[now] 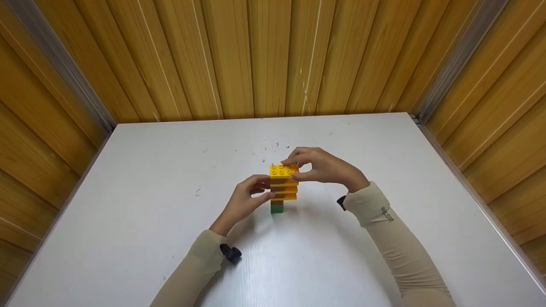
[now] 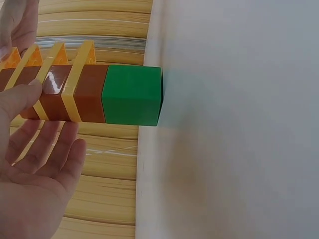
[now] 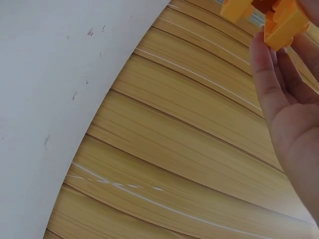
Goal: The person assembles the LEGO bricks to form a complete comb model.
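Observation:
A tower of toy building bricks stands upright at the middle of the table, with a green brick [image 1: 277,209] at its foot. Above that, brown bricks [image 2: 91,93] alternate with longer yellow bricks [image 2: 76,82] that jut out to the right. My left hand [image 1: 244,200] grips the tower's side, thumb in front and fingers behind. At the top, my right hand [image 1: 326,168] pinches the studded yellow brick [image 1: 279,170] between thumb and fingers. From the right wrist view, only the ends of some yellow bricks [image 3: 286,25] show by the fingertips.
The white table [image 1: 149,179] carries small dark marks beyond the tower. Wood-patterned panels [image 1: 268,59] rise at its back and on both sides. Dark straps [image 1: 230,253] show at both sleeve cuffs.

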Demonstrator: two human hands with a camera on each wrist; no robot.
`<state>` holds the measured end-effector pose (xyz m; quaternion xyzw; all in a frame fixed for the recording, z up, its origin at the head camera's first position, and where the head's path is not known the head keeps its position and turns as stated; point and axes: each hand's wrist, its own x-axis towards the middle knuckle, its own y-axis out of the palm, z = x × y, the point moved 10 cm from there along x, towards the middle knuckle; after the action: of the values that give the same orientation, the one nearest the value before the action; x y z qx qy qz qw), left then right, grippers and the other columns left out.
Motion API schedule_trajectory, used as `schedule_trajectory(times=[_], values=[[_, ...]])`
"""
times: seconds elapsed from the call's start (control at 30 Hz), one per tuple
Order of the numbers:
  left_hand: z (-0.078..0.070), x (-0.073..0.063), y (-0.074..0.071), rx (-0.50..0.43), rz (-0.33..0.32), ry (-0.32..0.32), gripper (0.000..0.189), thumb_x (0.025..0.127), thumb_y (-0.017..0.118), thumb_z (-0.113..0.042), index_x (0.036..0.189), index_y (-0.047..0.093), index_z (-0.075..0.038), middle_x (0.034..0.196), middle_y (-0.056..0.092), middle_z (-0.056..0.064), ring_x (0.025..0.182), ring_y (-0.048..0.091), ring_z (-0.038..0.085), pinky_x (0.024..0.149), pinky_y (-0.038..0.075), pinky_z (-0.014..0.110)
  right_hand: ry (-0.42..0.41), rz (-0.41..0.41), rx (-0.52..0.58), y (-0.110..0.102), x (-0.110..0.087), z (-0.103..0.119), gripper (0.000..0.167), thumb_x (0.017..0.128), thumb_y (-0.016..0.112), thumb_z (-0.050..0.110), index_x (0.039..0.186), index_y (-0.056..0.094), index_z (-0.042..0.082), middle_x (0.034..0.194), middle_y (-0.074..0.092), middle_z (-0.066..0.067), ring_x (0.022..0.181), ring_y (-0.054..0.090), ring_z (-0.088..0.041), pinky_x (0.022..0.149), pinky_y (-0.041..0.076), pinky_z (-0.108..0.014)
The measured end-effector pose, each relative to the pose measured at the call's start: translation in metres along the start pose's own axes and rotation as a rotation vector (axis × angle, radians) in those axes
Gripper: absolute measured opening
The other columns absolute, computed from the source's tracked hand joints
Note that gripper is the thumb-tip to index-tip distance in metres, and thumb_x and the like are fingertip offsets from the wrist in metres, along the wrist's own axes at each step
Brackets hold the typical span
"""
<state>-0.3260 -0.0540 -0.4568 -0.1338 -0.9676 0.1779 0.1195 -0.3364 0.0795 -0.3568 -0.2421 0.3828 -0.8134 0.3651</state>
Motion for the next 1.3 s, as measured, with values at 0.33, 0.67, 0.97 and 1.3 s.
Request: schedule_trajectory(times=[0.33,0.67,0.97,1.3], values=[[0.004,0.007,0.0,-0.017,-0.031,-0.05,0.047,0.089,0.068,-0.03,0.132,0.054,-0.015,0.127,0.059,0.003,0.113,0.06,0.021,0.099,0.049,0.033,0.142,-0.127,0.154,0.005,-0.01,-0.048,0.06,0.087,0.069,0.038,0.14,0.05,0.015,0.121,0.061,-0.003,0.111,0.058,-0.02,0.101,0.048,-0.041],[0.015,0.019,-0.002,-0.012,-0.08,-0.133,0.047,0.091,0.065,-0.031,0.134,0.053,-0.013,0.132,0.057,0.005,0.113,0.059,0.02,0.099,0.049,0.035,0.293,-0.113,0.288,0.027,-0.013,-0.082,0.057,0.089,0.068,0.031,0.138,0.051,0.01,0.123,0.061,-0.013,0.113,0.058,-0.027,0.101,0.046,-0.046],[0.024,0.031,-0.004,-0.039,-0.135,-0.177,0.047,0.092,0.064,-0.029,0.135,0.053,-0.014,0.129,0.059,0.005,0.112,0.059,0.02,0.098,0.049,0.034,0.413,-0.16,0.324,0.039,-0.006,-0.109,0.057,0.089,0.067,0.04,0.137,0.053,0.012,0.13,0.059,-0.008,0.119,0.056,-0.026,0.105,0.044,-0.045],[0.033,0.042,-0.005,-0.017,-0.2,-0.209,0.047,0.093,0.063,-0.025,0.137,0.052,-0.011,0.131,0.057,0.008,0.111,0.06,0.023,0.099,0.049,0.034,0.563,-0.23,0.425,0.044,-0.001,-0.136,0.063,0.087,0.068,0.042,0.138,0.052,0.008,0.138,0.054,-0.009,0.123,0.053,-0.026,0.106,0.043,-0.042]])
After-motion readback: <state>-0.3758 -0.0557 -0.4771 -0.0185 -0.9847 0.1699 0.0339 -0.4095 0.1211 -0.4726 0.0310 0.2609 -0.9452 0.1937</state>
